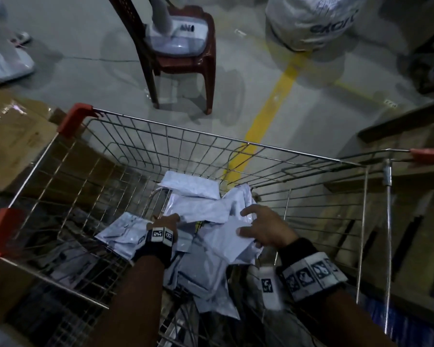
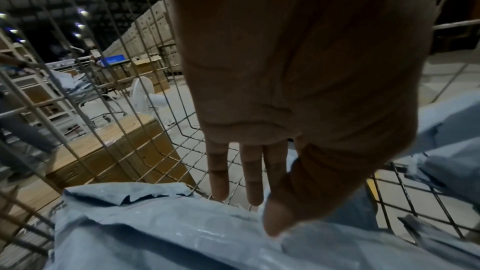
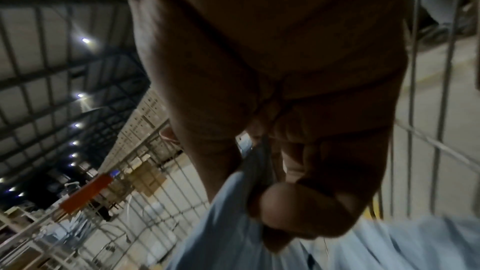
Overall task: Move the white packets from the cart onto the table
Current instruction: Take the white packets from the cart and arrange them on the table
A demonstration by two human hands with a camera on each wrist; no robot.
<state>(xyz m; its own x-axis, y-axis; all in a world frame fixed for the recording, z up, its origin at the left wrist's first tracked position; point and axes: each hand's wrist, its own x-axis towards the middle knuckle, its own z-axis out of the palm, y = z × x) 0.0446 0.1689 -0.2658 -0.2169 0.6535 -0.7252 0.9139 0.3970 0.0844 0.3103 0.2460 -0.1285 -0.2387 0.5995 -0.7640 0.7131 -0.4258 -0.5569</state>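
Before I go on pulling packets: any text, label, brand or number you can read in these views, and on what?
"ekart", top cut off, on the big white sack on the floor beyond the cart.
Dark marks on the fan base on the chair: too blurred to read.
Wristband squares: patterns, not words.
Packets: no readable label.
Wrist views: nothing readable.

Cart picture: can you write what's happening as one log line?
stage: picking in wire cart | left hand: fingers straight, over white packets | right hand: grips a packet | table: not in view
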